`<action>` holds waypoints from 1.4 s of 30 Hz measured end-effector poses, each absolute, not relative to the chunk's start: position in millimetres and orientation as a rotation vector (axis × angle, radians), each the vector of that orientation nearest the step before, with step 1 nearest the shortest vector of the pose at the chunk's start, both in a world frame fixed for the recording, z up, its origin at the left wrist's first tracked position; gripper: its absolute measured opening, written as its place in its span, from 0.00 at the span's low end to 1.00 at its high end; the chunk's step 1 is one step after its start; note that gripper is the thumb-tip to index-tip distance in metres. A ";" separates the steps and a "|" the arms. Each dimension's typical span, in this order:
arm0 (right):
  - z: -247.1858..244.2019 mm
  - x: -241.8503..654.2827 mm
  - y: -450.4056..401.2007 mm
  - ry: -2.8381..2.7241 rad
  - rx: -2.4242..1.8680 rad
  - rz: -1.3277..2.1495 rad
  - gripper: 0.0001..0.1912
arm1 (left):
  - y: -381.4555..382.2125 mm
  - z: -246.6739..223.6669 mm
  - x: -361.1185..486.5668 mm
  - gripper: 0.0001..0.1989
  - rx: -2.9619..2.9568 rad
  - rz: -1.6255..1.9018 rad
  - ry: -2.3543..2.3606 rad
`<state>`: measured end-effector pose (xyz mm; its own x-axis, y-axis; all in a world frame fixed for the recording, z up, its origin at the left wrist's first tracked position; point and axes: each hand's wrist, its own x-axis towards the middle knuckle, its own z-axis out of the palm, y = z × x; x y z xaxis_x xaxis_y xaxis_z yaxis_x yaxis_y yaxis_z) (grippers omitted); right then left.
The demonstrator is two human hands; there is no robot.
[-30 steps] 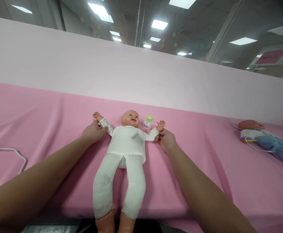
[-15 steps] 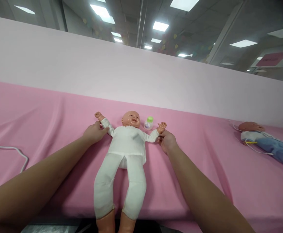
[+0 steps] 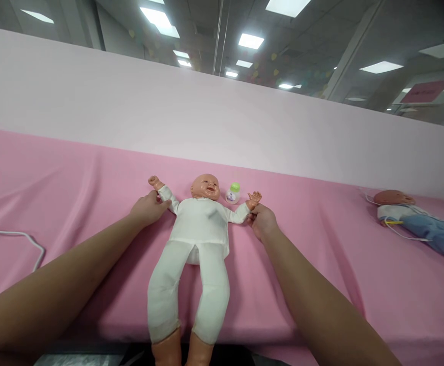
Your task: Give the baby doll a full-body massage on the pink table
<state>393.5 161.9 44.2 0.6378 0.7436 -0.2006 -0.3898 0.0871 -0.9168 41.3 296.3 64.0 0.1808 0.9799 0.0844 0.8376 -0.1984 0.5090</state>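
Baby doll face-up mid-scene on pink cloth, both sleeves pinched.
Left hand pinches the left sleeve below the doll's fist; right hand pinches the right sleeve at the cuff, some fingertips hidden on both. Doll's head far, legs near; feet cut off by bottom edge. Skin glossy, hard-looking; top and leggings matt white fabric. Rounded bottle with green cap just right of the head, label too small to read. 2nd doll, blue-and-white clothes, far right, cut off by frame. White cable at left runs off frame, other end behind forearm. Cloth smooth, softly creased.
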 end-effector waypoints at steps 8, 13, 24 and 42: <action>47.9 391.1 159.7 -0.350 -1.196 0.892 0.17 | 295.9 63.5 42.1 0.31 2.111 0.579 1.710; 49.7 389.0 157.4 -0.362 -1.170 0.900 0.21 | 293.0 65.6 44.3 0.31 2.111 0.578 1.722; 48.2 390.2 159.3 -0.371 -1.185 0.897 0.22 | 295.6 64.0 42.6 0.31 2.122 0.572 1.724; 43.8 392.9 161.9 -0.397 -1.221 0.893 0.26 | 290.5 68.9 43.2 0.29 2.149 0.532 1.708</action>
<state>392.9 161.9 43.8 0.6121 0.7678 -0.1892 -0.3742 0.0704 -0.9247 43.2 290.5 68.9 0.2053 0.9757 0.0769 0.8467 -0.2165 0.4861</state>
